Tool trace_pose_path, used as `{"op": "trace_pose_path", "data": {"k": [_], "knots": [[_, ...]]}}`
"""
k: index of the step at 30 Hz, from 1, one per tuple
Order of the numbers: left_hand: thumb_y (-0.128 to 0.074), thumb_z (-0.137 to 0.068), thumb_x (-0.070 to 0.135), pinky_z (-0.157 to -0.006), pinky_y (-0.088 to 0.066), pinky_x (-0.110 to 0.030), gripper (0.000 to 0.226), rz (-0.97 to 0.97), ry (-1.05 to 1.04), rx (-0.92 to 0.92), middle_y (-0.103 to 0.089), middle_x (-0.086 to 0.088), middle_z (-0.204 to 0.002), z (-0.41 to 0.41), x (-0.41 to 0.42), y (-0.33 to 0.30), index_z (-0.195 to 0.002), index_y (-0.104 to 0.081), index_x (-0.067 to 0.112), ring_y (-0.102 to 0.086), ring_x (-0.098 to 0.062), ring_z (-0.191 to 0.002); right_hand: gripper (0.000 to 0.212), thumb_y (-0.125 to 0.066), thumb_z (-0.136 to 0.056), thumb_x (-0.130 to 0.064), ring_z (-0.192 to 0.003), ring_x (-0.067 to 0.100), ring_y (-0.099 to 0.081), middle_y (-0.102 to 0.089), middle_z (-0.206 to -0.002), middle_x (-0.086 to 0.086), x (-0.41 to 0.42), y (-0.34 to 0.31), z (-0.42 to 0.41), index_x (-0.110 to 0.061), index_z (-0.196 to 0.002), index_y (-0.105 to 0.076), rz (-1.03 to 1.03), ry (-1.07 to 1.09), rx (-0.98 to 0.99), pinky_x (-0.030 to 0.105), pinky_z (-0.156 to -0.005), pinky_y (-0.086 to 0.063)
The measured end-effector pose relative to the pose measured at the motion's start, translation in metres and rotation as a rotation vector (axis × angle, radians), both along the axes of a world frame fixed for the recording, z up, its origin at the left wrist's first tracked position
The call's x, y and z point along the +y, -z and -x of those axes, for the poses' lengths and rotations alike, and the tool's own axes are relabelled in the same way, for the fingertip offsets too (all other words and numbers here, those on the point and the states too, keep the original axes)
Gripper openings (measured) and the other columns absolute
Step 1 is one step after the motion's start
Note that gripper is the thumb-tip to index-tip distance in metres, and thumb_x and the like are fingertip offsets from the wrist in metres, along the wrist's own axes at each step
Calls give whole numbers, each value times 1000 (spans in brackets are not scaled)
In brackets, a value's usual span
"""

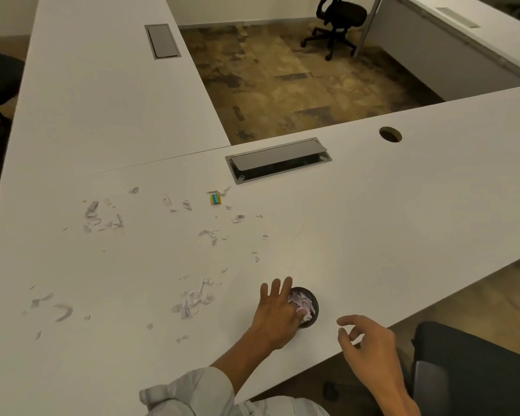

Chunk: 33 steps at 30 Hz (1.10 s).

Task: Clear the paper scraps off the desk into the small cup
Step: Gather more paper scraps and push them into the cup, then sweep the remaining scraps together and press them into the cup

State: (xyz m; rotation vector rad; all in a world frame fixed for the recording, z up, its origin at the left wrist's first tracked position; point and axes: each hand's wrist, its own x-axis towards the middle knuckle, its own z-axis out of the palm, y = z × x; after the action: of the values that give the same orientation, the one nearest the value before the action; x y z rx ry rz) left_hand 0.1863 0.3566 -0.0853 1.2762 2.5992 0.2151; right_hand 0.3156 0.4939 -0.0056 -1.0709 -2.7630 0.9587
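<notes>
A small dark cup (pixel 314 306) stands near the front edge of the white desk (pixel 388 223), filled with pale paper scraps (pixel 301 302). My left hand (pixel 275 318) lies against the cup's left side, its fingers spread and straight, its inner fingers over the scraps in the cup. My right hand (pixel 370 345) hovers just right of the cup, fingers loosely curled, holding nothing. Loose scraps lie in a pile (pixel 192 301) left of the cup, in another pile (pixel 94 216) at the far left, and scattered in the middle (pixel 210 234) and near the front left (pixel 62 312).
A small yellow and blue piece (pixel 216 199) lies among the far scraps. Behind it is an open cable hatch (pixel 278 160), and a round hole (pixel 390 134) is in the desk at the right. A dark chair (pixel 478 367) stands at the lower right.
</notes>
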Motion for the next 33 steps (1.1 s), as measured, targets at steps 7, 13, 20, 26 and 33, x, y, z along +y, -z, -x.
{"op": "trace_pose_path", "data": {"k": [7, 13, 20, 26, 33], "knots": [[-46, -88, 54, -102, -26, -42, 46, -250, -111, -85, -41, -6, -135, 16, -13, -14, -95, -70, 15, -31, -25, -126, 27, -77, -76, -13, -66, 3, -61, -58, -80, -29, 2, -8, 10, -36, -87, -67, -11, -13, 60, 5, -62, -39], [-61, -78, 49, -82, -38, -34, 32, -458, -383, 0, -54, -2, -112, 44, -84, -4, -82, -58, 18, -45, -20, -107, 19, -75, -77, -6, -77, -1, -63, -67, -78, -17, -20, -17, 50, -21, -87, -71, 130, -84, 229, 6, -58, -48], [-61, -64, 55, -73, -45, -38, 56, -184, -801, -107, -55, -6, -109, 41, -218, 39, -103, -59, 14, -51, -28, -101, 33, -71, -80, -9, -96, 6, -65, -69, -106, 0, -47, 2, 143, -12, -113, -66, 393, -189, 85, 1, -67, -45], [-63, -57, 56, -82, -46, -51, 84, -44, -1067, -134, -50, -21, -123, 29, -307, 56, -121, -53, 2, -40, -39, -115, 68, -59, -89, -32, -132, 28, -39, -40, -144, 16, -91, 65, 204, -4, -144, -30, 167, -444, -422, 29, -103, -34], [-68, -54, 59, -97, -38, -58, 103, -6, -1162, -184, -37, -29, -138, 32, -351, 66, -131, -41, -4, -29, -45, -128, 89, -46, -93, -37, -139, 49, 18, 22, -148, 37, -176, 127, 175, 1, -147, 14, 108, -323, -617, 55, -114, -10]]}}
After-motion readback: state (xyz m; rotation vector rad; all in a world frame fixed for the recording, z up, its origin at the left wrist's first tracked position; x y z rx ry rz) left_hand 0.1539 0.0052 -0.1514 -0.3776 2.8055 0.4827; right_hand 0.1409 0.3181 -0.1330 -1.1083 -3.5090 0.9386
